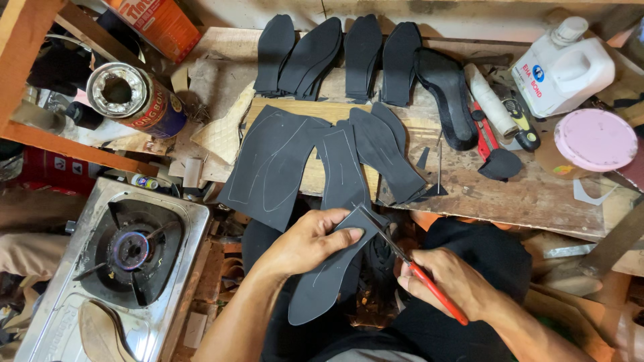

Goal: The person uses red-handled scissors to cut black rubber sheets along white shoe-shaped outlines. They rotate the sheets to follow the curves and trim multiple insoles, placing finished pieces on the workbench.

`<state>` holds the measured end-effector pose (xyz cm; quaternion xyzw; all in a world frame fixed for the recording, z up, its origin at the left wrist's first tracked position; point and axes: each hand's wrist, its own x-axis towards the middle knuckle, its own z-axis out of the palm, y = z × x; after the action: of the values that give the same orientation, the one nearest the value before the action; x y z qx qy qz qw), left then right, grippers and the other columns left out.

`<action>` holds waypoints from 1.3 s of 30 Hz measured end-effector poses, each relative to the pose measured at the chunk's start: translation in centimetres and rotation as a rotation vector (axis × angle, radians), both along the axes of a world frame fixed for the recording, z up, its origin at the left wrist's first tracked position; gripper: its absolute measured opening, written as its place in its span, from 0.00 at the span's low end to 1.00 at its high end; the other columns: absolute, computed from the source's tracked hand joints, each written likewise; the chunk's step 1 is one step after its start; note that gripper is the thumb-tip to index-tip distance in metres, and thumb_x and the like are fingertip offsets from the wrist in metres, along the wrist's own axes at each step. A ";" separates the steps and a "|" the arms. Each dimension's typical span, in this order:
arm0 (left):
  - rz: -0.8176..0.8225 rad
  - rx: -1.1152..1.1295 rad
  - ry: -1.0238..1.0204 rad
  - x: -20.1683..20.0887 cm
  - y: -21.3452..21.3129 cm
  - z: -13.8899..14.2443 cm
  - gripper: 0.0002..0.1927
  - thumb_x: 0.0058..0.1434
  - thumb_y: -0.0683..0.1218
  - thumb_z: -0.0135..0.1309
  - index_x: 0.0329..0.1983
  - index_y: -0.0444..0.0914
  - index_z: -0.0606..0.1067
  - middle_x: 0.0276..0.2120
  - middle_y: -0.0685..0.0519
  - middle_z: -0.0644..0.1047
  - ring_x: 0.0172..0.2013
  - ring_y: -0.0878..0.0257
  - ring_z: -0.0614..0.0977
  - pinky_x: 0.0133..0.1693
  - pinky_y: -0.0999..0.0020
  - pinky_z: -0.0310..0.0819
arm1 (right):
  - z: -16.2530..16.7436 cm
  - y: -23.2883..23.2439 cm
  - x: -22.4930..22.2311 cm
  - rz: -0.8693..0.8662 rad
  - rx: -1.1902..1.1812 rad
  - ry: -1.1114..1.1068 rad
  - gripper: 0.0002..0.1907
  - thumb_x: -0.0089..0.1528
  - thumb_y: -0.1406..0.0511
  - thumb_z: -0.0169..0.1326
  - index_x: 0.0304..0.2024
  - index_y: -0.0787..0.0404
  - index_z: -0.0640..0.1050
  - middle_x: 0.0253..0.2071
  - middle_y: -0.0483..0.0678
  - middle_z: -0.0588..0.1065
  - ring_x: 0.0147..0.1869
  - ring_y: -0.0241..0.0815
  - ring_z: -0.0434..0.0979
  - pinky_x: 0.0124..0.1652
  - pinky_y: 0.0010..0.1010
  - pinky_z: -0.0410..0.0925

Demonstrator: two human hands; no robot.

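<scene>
The left hand (312, 241) pinches a black sole-shaped cutout (329, 275) by its upper end, thumb on top, holding it over the lap just below the workbench (523, 194) edge. The right hand (446, 281) is clenched around red-handled scissors (402, 258), whose blades bite into the cutout's top edge. On the workbench above lie marked black sheets (282, 161), and farther back a row of dark insoles (335, 57). Left of the workbench sits a gas stove (131, 248).
</scene>
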<state>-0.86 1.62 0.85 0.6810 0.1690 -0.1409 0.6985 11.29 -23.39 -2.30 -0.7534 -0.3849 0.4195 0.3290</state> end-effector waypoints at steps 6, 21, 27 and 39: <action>0.002 -0.062 0.010 -0.1 0.0 0.2 0.10 0.66 0.45 0.55 0.44 0.34 0.80 0.25 0.60 0.77 0.24 0.74 0.73 0.26 0.76 0.69 | -1.4 -0.4 -0.2 0.016 0.116 -0.126 0.14 0.56 0.61 0.60 0.22 0.64 0.74 0.15 0.47 0.71 0.18 0.40 0.71 0.25 0.35 0.66; -0.050 -0.094 0.002 -0.9 0.5 -1.4 0.11 0.67 0.44 0.55 0.46 0.32 0.80 0.29 0.59 0.78 0.29 0.74 0.75 0.33 0.76 0.72 | -3.0 -1.1 -0.7 -0.026 0.055 0.011 0.14 0.57 0.62 0.62 0.22 0.64 0.75 0.12 0.47 0.69 0.17 0.35 0.66 0.21 0.34 0.62; -0.072 0.031 -0.065 -1.7 1.3 -0.8 0.08 0.63 0.41 0.57 0.45 0.37 0.80 0.33 0.60 0.83 0.33 0.75 0.78 0.38 0.77 0.75 | -3.9 -1.4 -0.7 -0.055 0.168 -0.040 0.16 0.57 0.61 0.61 0.21 0.64 0.75 0.14 0.46 0.71 0.18 0.34 0.69 0.23 0.31 0.66; 0.717 -0.159 -0.405 -1.4 0.2 -3.3 0.16 0.60 0.34 0.60 0.52 0.31 0.73 0.38 0.52 0.80 0.36 0.65 0.79 0.40 0.69 0.76 | -5.1 -1.1 -2.6 -0.277 -0.013 0.108 0.13 0.57 0.59 0.60 0.28 0.62 0.80 0.18 0.42 0.73 0.24 0.32 0.71 0.28 0.30 0.68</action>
<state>-2.28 1.84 -2.49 0.5371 0.2434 0.2352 0.7726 8.67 -24.54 -7.37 -0.7777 -0.2563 0.4127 0.3990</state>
